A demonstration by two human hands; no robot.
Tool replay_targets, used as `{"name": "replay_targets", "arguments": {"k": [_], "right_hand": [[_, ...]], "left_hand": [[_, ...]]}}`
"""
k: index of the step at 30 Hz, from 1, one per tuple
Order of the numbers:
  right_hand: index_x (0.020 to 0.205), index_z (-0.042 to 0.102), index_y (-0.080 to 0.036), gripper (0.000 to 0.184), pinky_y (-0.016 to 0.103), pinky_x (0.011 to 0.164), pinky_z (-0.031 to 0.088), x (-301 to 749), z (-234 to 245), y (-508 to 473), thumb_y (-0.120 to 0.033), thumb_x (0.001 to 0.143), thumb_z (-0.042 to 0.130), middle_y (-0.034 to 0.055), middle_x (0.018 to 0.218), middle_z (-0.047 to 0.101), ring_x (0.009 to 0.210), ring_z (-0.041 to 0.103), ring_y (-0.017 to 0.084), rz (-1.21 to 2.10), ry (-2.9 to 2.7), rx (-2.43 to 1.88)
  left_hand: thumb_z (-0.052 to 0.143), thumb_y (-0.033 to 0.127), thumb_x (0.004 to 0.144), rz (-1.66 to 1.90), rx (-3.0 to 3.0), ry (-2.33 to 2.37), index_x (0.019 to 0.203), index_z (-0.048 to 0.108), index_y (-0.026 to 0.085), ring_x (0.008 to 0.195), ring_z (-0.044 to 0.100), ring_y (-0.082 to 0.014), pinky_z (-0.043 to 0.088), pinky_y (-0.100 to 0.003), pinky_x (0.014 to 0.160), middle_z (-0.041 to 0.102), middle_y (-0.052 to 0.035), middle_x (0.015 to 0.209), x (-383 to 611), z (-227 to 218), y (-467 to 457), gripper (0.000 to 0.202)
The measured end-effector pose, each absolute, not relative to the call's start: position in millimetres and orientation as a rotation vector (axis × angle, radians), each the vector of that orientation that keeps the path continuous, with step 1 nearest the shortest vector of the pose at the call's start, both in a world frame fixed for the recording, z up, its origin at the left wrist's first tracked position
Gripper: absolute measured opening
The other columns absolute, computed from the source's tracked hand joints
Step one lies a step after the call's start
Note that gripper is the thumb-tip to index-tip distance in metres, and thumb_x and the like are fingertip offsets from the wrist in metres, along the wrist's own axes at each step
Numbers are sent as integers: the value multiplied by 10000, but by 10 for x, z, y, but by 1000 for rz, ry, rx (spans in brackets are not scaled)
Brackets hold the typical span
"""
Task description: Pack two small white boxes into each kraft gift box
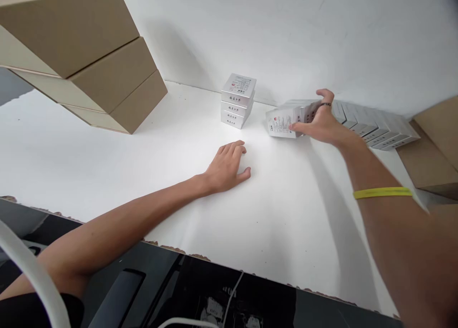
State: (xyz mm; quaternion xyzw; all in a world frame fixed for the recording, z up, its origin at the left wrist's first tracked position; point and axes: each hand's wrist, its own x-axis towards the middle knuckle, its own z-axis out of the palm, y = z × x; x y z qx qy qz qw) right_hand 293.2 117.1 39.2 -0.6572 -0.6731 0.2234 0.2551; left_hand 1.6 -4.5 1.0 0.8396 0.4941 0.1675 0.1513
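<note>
My right hand [320, 122] is closed around a bunch of small white boxes [286, 120] at the left end of a long row of such boxes [375, 127] that lies along the wall. My left hand [227, 165] rests flat on the white table [107, 165], fingers loosely stretched, holding nothing. A stack of three white boxes [238, 100] stands just beyond my left hand, near the wall. A yellow band [382, 192] circles my right forearm.
Three stacked brown cardboard boxes [89, 56] stand at the far left. More brown cardboard [432, 151] lies at the right edge. The table's ragged front edge [171, 248] runs across the foreground, with dark equipment and white cables below.
</note>
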Motion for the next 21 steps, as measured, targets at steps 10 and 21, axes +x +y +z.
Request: {"name": "replay_targets", "arguments": {"k": [10,21], "right_hand": [[1393,525,-339,1067,752,1063,442,2559,824,1413,-422,406,921,83,1307,526,1252,500,447,684,-2404,-2097],[1398,565,-384,832,525,923,584,2695,1093,1587,-309,667,954,30,1089,714,960,689,271,1023,-2193,-2037]], "left_hand": [[613,300,919,467,2424,1408,1197,470,172,1417,514,-366,426,-565,1183,548,-214,1475,19,13,-49,338],[611,313,918,434,2433,1431,1168,496,177,1372,529,-375,446,-565,1155,570,-197,1434,58,40,-48,307]]}}
